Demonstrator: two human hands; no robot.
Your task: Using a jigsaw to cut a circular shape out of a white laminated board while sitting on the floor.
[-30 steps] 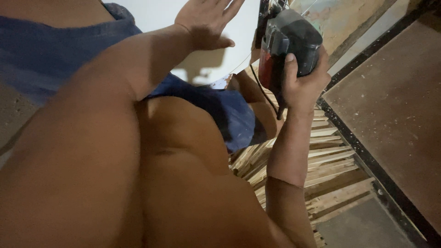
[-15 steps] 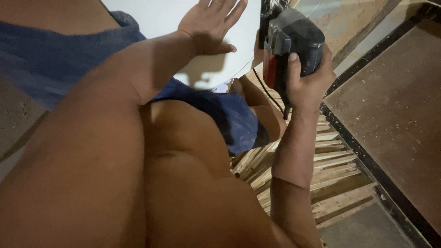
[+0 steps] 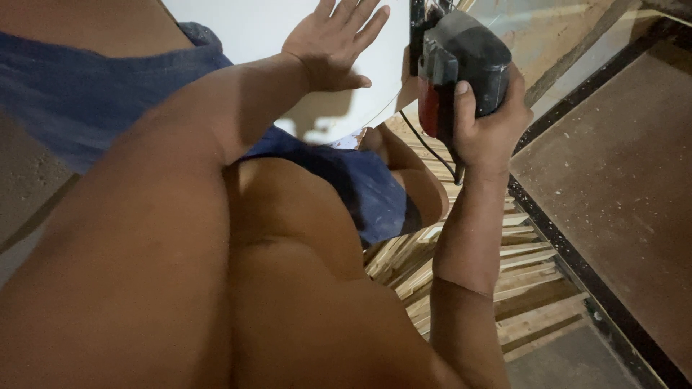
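Observation:
My left hand lies flat with fingers spread on a white panel at the top of the view. My right hand is wrapped around a black and red power tool, held upright at the panel's right edge. A black cord hangs from the tool. My bare torso and blue shorts fill the left and middle of the view.
A stack of thin wooden slats lies on the floor below my right forearm. A brown board with a black frame stands at the right. A rough wall rises behind the tool.
Both hands and the tool have shifted slightly up and to the right in the view. The grip on the tool and the flat left hand are unchanged.

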